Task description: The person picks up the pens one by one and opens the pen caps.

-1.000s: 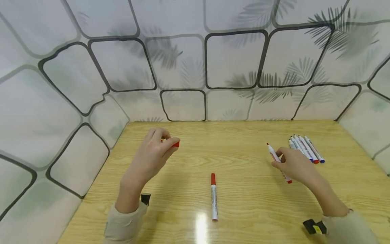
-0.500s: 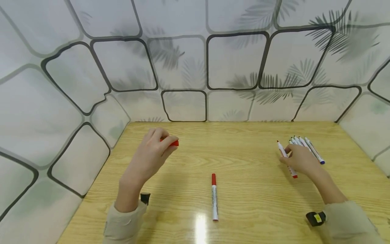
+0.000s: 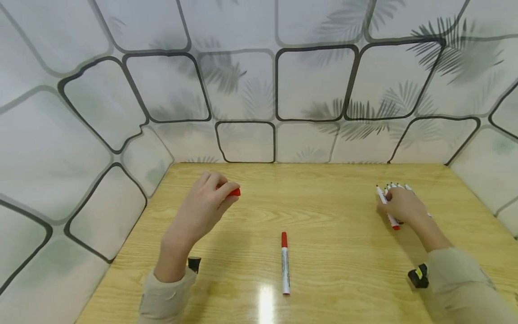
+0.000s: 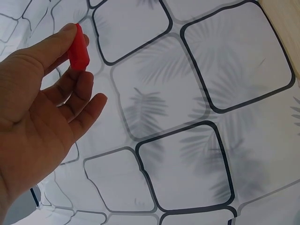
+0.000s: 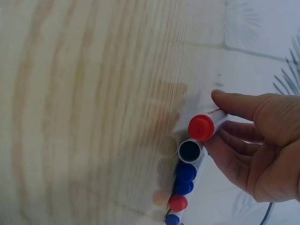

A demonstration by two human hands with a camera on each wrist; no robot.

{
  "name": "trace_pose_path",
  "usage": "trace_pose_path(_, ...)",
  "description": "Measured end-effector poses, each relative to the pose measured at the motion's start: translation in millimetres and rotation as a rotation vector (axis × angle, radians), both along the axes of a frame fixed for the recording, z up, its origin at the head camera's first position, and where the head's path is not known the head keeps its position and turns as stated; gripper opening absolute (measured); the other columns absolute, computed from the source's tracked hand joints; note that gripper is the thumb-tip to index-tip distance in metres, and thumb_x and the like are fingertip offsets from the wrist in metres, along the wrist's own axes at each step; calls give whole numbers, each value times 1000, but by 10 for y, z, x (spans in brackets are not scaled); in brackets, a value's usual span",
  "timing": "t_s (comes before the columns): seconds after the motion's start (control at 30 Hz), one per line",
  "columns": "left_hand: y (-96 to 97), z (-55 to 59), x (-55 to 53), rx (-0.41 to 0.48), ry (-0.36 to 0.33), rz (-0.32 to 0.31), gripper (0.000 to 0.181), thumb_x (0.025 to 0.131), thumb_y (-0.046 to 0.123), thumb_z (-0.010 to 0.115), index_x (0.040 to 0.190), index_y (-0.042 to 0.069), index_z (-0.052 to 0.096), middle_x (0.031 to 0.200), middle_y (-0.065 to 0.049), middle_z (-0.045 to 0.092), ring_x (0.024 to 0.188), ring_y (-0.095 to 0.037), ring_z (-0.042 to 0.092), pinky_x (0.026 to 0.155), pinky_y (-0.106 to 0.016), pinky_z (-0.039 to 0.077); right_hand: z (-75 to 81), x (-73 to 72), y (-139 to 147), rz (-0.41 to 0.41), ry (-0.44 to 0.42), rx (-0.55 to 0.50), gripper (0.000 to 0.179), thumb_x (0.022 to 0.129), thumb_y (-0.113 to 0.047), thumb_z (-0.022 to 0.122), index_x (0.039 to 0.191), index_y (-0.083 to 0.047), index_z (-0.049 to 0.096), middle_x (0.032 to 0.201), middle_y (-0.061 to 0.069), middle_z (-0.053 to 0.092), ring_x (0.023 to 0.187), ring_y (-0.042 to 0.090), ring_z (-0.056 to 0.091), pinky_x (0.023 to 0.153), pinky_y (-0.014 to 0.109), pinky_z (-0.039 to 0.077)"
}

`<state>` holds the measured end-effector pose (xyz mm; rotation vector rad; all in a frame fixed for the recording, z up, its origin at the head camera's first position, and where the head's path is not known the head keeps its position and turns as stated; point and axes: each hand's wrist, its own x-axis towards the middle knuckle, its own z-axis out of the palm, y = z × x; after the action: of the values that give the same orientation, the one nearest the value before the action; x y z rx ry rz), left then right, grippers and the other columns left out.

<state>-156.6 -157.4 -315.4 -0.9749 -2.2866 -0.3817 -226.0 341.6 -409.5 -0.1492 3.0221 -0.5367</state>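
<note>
My left hand (image 3: 202, 204) pinches a small red marker cap (image 4: 78, 54) between thumb and fingertips, raised over the left side of the table. At the right, my right hand (image 3: 406, 208) holds a white whiteboard marker (image 5: 214, 117) with a red end plug; its bare red tip points toward the back wall. This marker lies alongside a row of other markers (image 5: 186, 172), whose ends show blue, red and dark in the right wrist view. From the head view, my right hand hides most of that row.
A capped marker (image 3: 285, 265) with a red cap lies lengthwise in the middle of the wooden table (image 3: 323, 198). Behind and to the sides rise walls (image 3: 244, 141) covered in a stone-and-leaf pattern.
My right hand has carried the uncapped marker rightward and toward the back, up against the row. The left hand with the red cap has stayed nearly still.
</note>
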Motion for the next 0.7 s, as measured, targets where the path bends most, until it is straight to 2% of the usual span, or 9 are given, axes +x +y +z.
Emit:
trace_pose_path(0.03, 1, 1, 1, -1, -2, 2, 15, 85, 12, 78, 97, 8, 69, 90, -7, 56, 83, -24, 48, 71, -32, 44, -8, -11, 6, -2, -6, 0, 27, 85, -25, 70, 77, 0, 63, 68, 7, 59, 70, 25, 50, 71, 44, 42)
trace_pose_path(0.1, 1, 3, 1, -2, -4, 4, 15, 85, 12, 78, 97, 8, 69, 90, -7, 56, 83, -24, 48, 71, -32, 44, -18, -30, 11, -8, -11, 8, 26, 84, -25, 69, 72, -4, 62, 66, 5, 56, 73, 26, 48, 69, 42, 42)
trace_pose_path(0.2, 2, 9, 1, -3, -8, 7, 15, 86, 12, 78, 98, 8, 69, 90, -7, 56, 82, -24, 48, 72, -32, 44, -21, -48, 17, -30, -36, 3, 26, 84, -26, 70, 75, -3, 63, 67, 6, 57, 72, 27, 48, 54, 34, 41)
trace_pose_path(0.27, 5, 13, 0, -6, -12, 9, 14, 87, 12, 77, 98, 8, 69, 90, -6, 57, 82, -23, 49, 72, -32, 45, -22, -56, 19, -43, -44, 0, 27, 84, -27, 70, 76, -3, 63, 68, 7, 57, 70, 26, 49, 51, 32, 41)
trace_pose_path(0.47, 7, 19, -2, -10, -27, 9, 13, 88, 13, 76, 98, 8, 70, 89, -6, 57, 83, -23, 49, 73, -33, 45, -40, -87, 29, -30, -19, 23, 29, 84, -27, 72, 71, -4, 59, 68, 8, 54, 65, 24, 49, 52, 31, 39)
trace_pose_path(0.7, 5, 7, -12, -8, -33, 9, 14, 87, 12, 77, 98, 8, 70, 89, -6, 56, 83, -23, 49, 73, -33, 44, -66, -106, 59, -46, 7, 68, 26, 83, -25, 72, 74, -5, 58, 73, 12, 53, 71, 28, 49, 57, 34, 38)
